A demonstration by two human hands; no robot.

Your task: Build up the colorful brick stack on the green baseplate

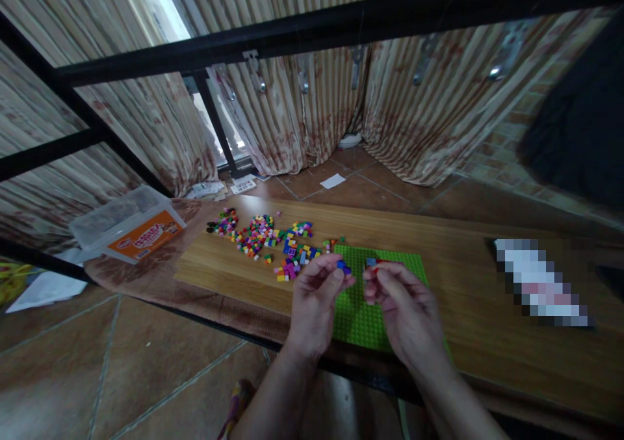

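Note:
My left hand (pixel 314 297) hovers over the left edge of a green baseplate (pixel 358 316) and pinches a small blue brick (pixel 344 268) between its fingertips. My right hand (pixel 404 303) is closed just to the right of it, above the plate, and holds a small red brick (pixel 374 270) at its fingertips. The two hands nearly meet, with the bricks a little apart. A small blue brick (pixel 371 262) sits on the plate just beyond the fingers. A pile of several small coloured bricks (pixel 266 238) lies spread on the wooden table (pixel 468 271) to the left of the plate.
A clear plastic box with an orange label (pixel 129 225) stands at the table's left end. A blurred-out flat object (pixel 541 284) lies at the right. A black metal frame (pixel 312 34) crosses overhead. Curtains (pixel 302 121) hang behind, above a tiled floor.

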